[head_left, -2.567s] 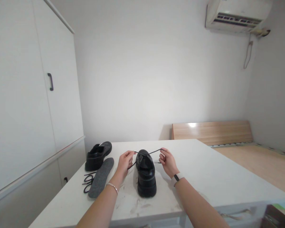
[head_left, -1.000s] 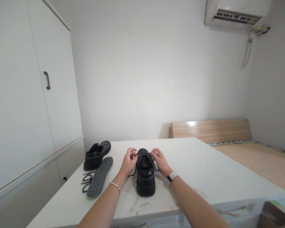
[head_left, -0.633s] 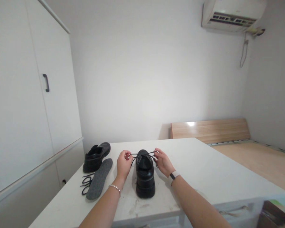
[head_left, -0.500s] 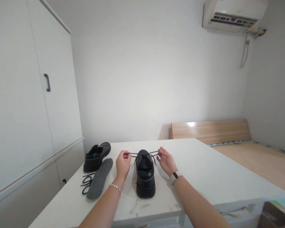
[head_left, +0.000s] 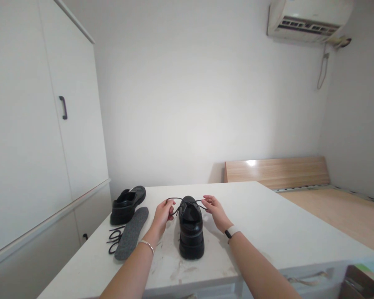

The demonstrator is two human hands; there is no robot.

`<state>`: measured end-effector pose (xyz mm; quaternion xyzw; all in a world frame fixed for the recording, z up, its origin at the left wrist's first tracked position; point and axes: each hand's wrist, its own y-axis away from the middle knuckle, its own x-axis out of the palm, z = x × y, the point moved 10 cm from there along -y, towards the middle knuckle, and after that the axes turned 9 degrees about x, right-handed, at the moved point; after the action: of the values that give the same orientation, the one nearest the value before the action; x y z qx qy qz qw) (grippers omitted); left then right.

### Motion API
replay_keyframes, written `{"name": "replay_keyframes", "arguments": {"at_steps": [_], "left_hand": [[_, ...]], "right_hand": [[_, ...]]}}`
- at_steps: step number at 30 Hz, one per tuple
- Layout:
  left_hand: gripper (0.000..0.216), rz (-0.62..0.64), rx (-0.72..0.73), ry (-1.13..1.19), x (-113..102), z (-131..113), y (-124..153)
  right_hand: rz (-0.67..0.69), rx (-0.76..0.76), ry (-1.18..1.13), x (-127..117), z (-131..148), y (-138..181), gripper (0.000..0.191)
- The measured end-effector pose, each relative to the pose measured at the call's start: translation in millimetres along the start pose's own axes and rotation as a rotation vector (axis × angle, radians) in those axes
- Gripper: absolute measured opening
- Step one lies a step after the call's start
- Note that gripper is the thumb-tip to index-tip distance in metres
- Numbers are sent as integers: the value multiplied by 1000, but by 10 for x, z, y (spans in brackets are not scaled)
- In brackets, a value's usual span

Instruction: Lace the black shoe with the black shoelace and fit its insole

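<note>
A black leather shoe point(head_left: 191, 232) stands on the white tabletop, its heel toward me. Black shoelace point(head_left: 176, 198) loops out from both sides of its front. On the left side, my left hand point(head_left: 163, 215) is closed, pinching a loop of the lace. To the right of the shoe, the fingertips of my right hand point(head_left: 216, 211) hold the other loop, which hangs slack. A bow sits between them over the shoe's tongue, its knot too small to make out.
At the left edge of the white tabletop point(head_left: 237, 241) lie a second black shoe point(head_left: 123, 209), a grey insole point(head_left: 132, 234) and a loose black lace point(head_left: 114, 238). A white cabinet point(head_left: 75, 124) rises on the left; a wooden bed base point(head_left: 324, 207) is on the right.
The lace loops, drawn taut sideways before, are now slack and curved. My left hand has turned and come slightly closer to the shoe; the right has shifted a little.
</note>
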<state>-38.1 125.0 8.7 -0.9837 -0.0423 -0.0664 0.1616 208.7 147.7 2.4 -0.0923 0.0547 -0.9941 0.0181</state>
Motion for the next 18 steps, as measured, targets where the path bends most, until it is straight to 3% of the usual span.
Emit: {"name": "replay_keyframes", "arguments": {"at_steps": [4,9,13,18], "left_hand": [[24,94,-46,-77,146,50,67],[20,164,-38,-66,240,17,108],[19,145,-30,27,219,-20,84],[16,34,-39,217,97,-50,29]], "right_hand": [[108,49,184,184,-96,32,20],[147,50,259,221,-101,33,21],[111,44,242,180,-106,11,22],[18,33,138,51,-99,-19,23]]}}
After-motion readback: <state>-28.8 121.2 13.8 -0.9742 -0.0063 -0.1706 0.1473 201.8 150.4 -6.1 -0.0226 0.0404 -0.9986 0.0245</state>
